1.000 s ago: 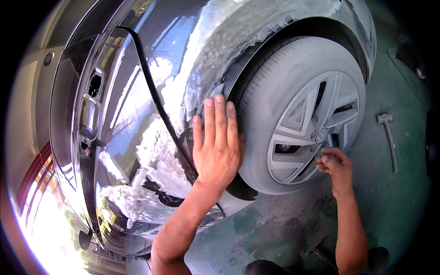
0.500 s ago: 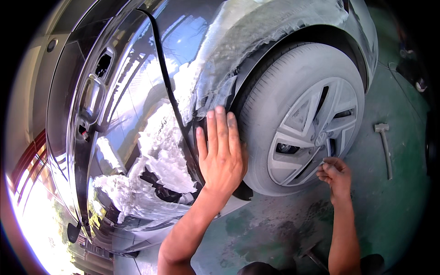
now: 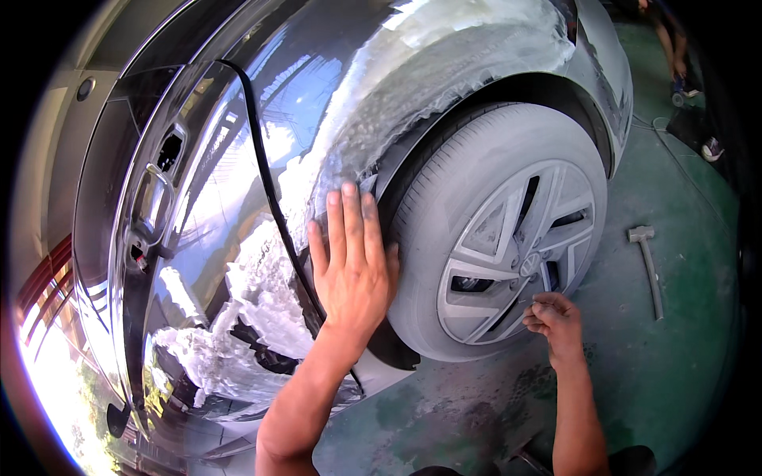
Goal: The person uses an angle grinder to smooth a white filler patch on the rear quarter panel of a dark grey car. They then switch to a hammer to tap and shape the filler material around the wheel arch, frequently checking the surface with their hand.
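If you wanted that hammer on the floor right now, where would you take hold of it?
Probably the middle of the handle, with the right hand coming from above: the hammer lies on the floor, its handle slim and straight, its free end nearer than the blocky head.

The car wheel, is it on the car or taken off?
On: the car wheel sits inside the wheel arch, which curves over its top. How firmly it is fastened, I cannot tell.
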Demonstrator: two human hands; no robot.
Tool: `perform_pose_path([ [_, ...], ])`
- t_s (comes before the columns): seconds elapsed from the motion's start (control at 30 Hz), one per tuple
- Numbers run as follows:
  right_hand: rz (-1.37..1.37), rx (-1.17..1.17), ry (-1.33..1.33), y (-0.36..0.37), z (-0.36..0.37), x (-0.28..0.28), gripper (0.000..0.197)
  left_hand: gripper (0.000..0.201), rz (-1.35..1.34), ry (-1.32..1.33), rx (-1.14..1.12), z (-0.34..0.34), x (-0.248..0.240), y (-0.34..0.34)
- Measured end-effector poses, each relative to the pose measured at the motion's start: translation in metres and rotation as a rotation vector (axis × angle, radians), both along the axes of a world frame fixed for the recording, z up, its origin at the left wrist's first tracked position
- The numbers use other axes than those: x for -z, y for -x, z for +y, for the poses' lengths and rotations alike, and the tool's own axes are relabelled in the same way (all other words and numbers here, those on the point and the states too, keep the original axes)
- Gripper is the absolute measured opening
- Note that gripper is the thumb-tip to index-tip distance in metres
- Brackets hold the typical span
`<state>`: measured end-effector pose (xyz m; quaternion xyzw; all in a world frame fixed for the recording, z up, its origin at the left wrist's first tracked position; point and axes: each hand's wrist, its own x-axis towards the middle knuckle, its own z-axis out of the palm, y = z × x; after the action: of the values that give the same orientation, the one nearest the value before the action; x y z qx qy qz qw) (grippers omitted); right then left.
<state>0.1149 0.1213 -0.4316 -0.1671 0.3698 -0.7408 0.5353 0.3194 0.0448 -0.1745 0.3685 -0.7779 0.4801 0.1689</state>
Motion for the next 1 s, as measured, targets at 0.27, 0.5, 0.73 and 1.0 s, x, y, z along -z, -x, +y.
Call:
perform_pose_path([
  [0.27,0.006,-0.024,-0.015,0.002,0.000,0.007,0.022,0.084,0.042,0.023,0.060,-0.006,-0.016,0.035],
  [0.5,0.060,-0.225,-0.084,-0.016,0.019,-0.005,0.018,0.083,0.013,-0.012,0.059,-0.008,-0.027,0.052],
  [0.73,0.329,-0.464,-0.120,-0.011,0.034,-0.009,0.026,0.079,0.211,-0.350,0.038,0.051,0.009,-0.004],
  [1.0,0.549,-0.779,-0.404,-0.008,0.086,0.065,0.019,0.063,1.188,-0.932,-1.110,0.363,0.288,-0.227],
])
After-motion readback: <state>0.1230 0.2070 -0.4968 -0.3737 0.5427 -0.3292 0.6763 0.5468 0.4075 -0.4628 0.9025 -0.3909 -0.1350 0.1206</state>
